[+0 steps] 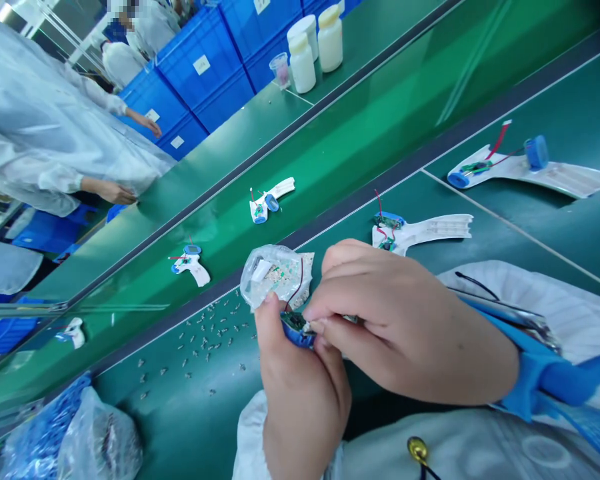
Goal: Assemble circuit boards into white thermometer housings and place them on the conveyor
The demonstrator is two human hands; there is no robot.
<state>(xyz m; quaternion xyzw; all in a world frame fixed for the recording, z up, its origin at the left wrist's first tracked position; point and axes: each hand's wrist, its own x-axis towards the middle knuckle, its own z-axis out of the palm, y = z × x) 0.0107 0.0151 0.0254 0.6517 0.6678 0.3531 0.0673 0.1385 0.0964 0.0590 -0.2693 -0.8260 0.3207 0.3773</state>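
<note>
My left hand (300, 393) is closed round a blue plastic part with a small circuit board (297, 325), thumb along its left side. A thin dark wire (300, 287) rises from the board. From the right, my right hand (405, 320) pinches at the board's edge. Something small and whitish shows at those fingertips, too small to name. Just beyond my hands lies an open clear plastic bag (253, 277) holding small parts. Tiny metal pieces (210, 347) are scattered on the green bench to the left.
White curved housings with boards and wires lie on the bench (430, 230) (555, 175) and on the green conveyor (285, 187) (195, 267). Plastic bags (100, 433) sit at lower left. Across stand white bottles (303, 63), blue crates (200, 60) and a person in a white coat (55, 120).
</note>
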